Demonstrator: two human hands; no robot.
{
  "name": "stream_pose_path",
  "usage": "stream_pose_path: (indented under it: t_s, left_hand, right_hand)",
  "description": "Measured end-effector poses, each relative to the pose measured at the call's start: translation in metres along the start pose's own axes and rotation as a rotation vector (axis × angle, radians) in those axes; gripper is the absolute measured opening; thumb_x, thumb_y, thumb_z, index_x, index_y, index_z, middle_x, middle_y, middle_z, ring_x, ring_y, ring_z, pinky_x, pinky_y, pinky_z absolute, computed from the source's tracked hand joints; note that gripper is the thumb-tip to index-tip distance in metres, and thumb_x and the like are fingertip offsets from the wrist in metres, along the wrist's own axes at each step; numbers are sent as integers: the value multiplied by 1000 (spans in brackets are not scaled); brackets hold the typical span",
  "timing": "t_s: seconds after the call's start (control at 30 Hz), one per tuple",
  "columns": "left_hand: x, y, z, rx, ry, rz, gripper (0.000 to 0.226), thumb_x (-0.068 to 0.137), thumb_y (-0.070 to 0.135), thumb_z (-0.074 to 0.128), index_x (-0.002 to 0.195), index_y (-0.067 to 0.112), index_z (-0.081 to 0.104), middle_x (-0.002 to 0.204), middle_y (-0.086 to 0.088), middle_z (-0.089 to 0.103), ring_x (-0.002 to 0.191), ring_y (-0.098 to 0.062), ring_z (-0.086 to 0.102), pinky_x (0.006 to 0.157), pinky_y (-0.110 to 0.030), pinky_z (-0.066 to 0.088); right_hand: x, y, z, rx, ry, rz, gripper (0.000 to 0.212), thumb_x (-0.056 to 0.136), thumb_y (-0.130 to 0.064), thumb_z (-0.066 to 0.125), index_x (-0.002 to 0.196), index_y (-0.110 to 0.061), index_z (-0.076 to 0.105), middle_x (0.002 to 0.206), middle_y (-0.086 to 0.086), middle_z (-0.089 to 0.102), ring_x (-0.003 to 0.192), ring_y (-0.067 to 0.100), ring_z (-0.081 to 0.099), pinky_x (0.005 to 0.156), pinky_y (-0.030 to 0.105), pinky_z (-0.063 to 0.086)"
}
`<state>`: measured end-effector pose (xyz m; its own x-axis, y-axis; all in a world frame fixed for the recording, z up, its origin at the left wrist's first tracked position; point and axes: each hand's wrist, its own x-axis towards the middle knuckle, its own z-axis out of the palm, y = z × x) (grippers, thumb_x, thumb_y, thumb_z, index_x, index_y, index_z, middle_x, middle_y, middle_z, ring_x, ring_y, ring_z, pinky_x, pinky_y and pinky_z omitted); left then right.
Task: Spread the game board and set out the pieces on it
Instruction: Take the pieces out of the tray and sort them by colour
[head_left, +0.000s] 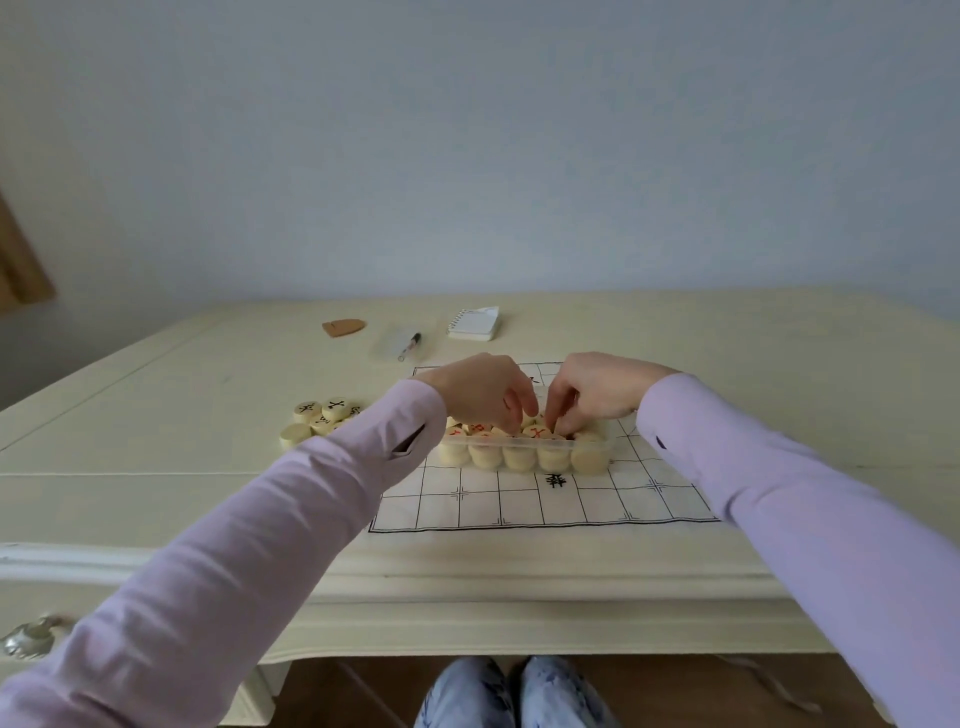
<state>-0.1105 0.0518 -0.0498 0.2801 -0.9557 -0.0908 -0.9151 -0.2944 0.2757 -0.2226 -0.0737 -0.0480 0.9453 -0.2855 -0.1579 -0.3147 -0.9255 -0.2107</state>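
A white cloth game board (519, 501) with a black grid lies spread on the cream table. On its middle stands a clear plastic box (524, 454) full of round cream pieces, several with red marks. My left hand (480, 389) and my right hand (589, 387) both reach into the box from above, fingers curled down among the pieces. Whether either hand pinches a piece is hidden by the fingers. A small heap of black-marked pieces (319, 418) lies on the table left of the board, partly behind my left sleeve.
Behind the board lie a pen (410, 345), a small spiral notepad (475, 323) and a brown leather bit (343, 327). The table's front edge (467, 566) is close to me, with a drawer handle (28, 636) at lower left. My knees show below.
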Motion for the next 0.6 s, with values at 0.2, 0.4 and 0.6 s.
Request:
stream_pose_path:
  t_s: [0.2, 0.4, 0.6]
  left_hand:
    - [-1, -2, 4, -76, 31, -48, 31, 85, 10, 58, 110, 24, 68, 78, 11, 65, 83, -17, 60, 70, -29, 51]
    - [2, 2, 9, -89, 51, -17, 32, 86, 12, 59, 114, 25, 67, 85, 11, 63, 87, -11, 58, 73, -21, 47]
    - [8, -5, 10, -255, 145, -75, 37, 92, 1, 42, 116, 16, 65, 93, 5, 71, 79, -8, 62, 65, -18, 52]
  right_hand:
    - [7, 5, 0, 120, -18, 11, 22, 88, -16, 62, 109, -16, 70, 90, -5, 69, 84, 14, 62, 80, 25, 50]
    - [6, 2, -5, 72, -127, 3, 30, 82, -11, 69, 111, -18, 69, 82, -14, 60, 88, 9, 56, 87, 24, 44]
    - [16, 14, 4, 253, 89, 31, 9, 83, -28, 70, 79, -20, 69, 65, 1, 62, 62, 17, 56, 65, 26, 46]
